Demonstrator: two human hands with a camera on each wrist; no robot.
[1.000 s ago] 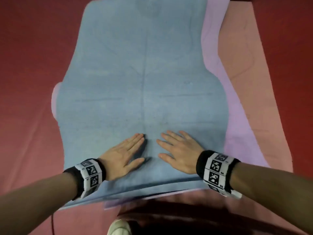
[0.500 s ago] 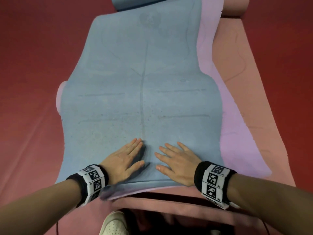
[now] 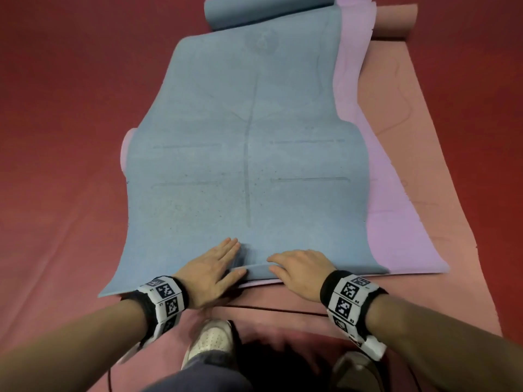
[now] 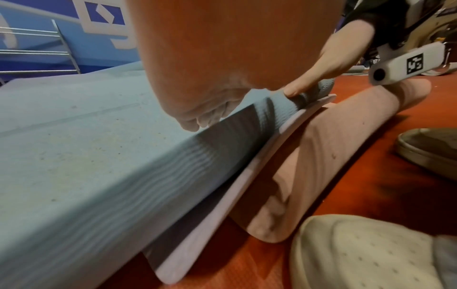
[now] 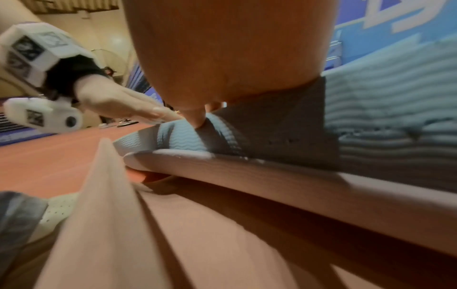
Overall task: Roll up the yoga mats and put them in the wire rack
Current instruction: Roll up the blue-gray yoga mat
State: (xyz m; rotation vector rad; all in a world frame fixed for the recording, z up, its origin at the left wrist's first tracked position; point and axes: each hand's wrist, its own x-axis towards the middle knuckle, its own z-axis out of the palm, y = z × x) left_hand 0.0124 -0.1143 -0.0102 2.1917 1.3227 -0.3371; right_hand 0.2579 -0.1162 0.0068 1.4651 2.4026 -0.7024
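Note:
A blue mat lies on top of a lilac mat, and both lie on a pink mat. Their far ends are curled into rolls. My left hand presses flat on the blue mat's near edge with straight fingers. Beside it my right hand curls over that edge, and in the left wrist view it pinches the lifted, folded-over blue edge. The lilac mat's edge sticks out underneath.
Red floor surrounds the mats. My white shoes stand on the pink mat's near end, which bulges upward. Chrome rack bars show against a blue wall behind the mats.
Both hands slid back to the blue mat's near edge. The right hand went from flat to curled and lifted that edge into a small fold. The left hand stays flat.

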